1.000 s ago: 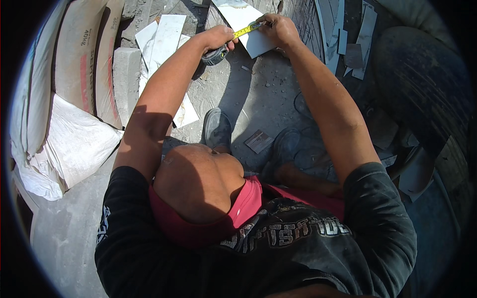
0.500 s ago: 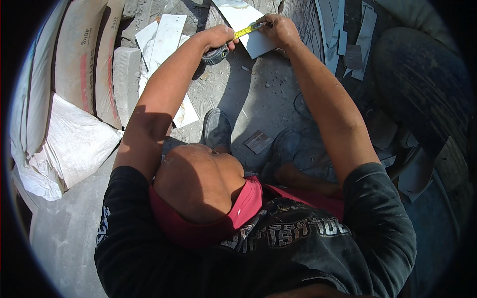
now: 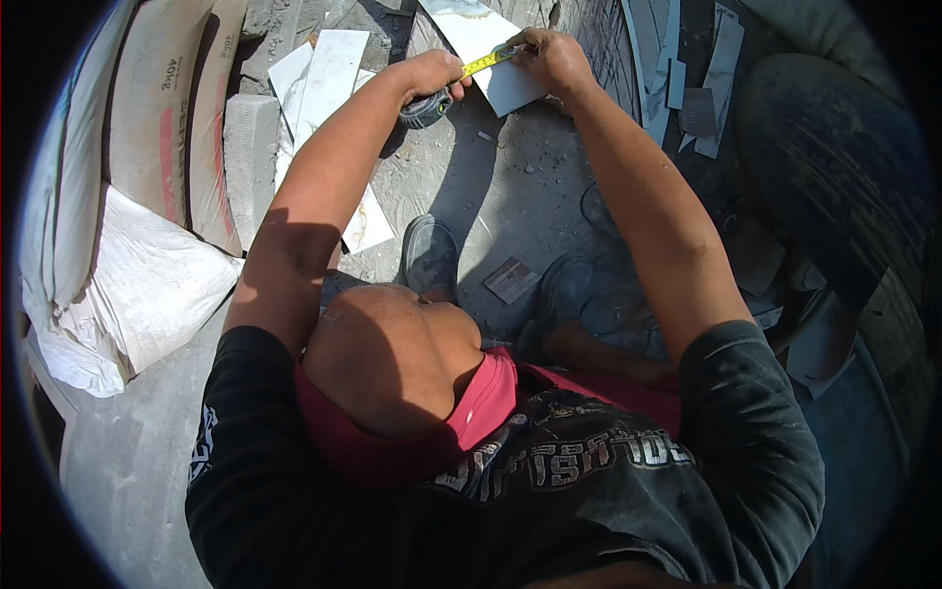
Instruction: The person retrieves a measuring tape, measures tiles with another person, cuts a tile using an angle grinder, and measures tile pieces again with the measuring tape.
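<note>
My left hand (image 3: 435, 75) is closed round a tape measure, whose dark case (image 3: 426, 110) hangs below the fingers. A short length of its yellow blade (image 3: 484, 62) runs up to the right, across a white marbled tile (image 3: 505, 90). At the far end of that length, my right hand (image 3: 555, 61) pinches the blade near the tile's right side. The tile lies slanted under both hands, and its far part runs out of the picture. The exact spot where the right fingertips meet blade or tile is too small to make out.
Cut white tile pieces (image 3: 332, 79) lie at the far left beside a grey block (image 3: 249, 147) and stacked sacks (image 3: 157, 108). More tile strips (image 3: 723, 79) are at the far right, near a big dark rounded container (image 3: 834, 167). A small brown tile piece (image 3: 511, 281) lies between my shoes.
</note>
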The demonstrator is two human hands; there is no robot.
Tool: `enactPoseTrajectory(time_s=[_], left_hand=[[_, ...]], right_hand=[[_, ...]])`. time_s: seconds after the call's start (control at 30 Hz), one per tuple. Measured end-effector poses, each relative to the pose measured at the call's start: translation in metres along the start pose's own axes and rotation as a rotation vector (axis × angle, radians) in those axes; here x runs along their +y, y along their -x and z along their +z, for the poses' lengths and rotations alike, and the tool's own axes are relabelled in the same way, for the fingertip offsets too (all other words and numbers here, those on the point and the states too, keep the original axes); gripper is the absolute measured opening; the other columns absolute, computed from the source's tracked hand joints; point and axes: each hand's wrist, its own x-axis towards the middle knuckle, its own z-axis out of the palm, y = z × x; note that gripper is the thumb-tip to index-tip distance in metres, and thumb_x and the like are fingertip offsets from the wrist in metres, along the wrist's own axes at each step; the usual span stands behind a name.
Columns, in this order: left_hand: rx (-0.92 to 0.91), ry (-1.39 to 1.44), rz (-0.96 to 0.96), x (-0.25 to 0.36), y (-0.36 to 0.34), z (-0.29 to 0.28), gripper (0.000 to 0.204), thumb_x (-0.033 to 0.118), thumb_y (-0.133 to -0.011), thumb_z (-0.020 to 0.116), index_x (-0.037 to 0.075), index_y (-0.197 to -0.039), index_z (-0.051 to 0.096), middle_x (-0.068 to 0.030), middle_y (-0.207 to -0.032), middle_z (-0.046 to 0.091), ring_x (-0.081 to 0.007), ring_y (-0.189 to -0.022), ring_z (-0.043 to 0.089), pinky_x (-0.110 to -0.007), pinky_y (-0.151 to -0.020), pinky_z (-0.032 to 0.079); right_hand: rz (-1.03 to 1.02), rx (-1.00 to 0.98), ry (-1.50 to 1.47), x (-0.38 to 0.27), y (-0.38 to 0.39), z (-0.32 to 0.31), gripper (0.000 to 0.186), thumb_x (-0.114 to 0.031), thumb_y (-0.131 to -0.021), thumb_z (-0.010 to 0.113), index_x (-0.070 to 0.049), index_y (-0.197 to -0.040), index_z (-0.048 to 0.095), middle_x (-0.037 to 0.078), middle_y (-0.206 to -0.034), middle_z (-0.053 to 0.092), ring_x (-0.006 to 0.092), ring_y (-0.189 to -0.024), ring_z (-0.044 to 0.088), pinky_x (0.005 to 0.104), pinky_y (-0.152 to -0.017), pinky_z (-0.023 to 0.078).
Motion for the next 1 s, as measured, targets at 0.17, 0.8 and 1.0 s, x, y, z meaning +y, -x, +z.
enactPoseTrajectory(time_s=[0.17,0.8,1.0], left_hand=[[-0.004,0.004,0.000,-0.0001,0.0007,0.0007,0.022,0.013,-0.094,0.042,-0.001,-0.094,0.059,-0.0058,-0.073,0.062,-0.0103,-0.058,0.058,-0.023,-0.055,0.049],[0.009,-0.003,0.013,0.0002,0.0011,0.0017,0.023,0.013,-0.095,0.043,-0.002,-0.095,0.059,-0.0052,-0.072,0.062,-0.0098,-0.059,0.057,-0.023,-0.055,0.049],[0.006,-0.038,0.034,0.0018,0.0023,0.0013,0.023,0.014,-0.095,0.043,-0.002,-0.096,0.060,-0.0052,-0.073,0.062,-0.0096,-0.060,0.058,-0.023,-0.056,0.049]], right_hand=[[-0.081,0.030,0.016,-0.0010,0.0016,-0.0011,0.023,-0.014,-0.081,0.069,-0.012,-0.104,0.070,0.014,-0.089,0.070,0.0270,-0.080,0.069,0.0363,-0.073,0.054],[-0.065,0.035,0.024,-0.0038,0.0013,-0.0015,0.024,-0.015,-0.080,0.070,-0.011,-0.103,0.070,0.013,-0.090,0.070,0.0273,-0.080,0.069,0.0362,-0.074,0.054],[0.005,0.008,0.004,-0.0044,0.0016,-0.0016,0.024,-0.015,-0.080,0.070,-0.011,-0.104,0.070,0.013,-0.090,0.070,0.0271,-0.080,0.069,0.0361,-0.074,0.054]])
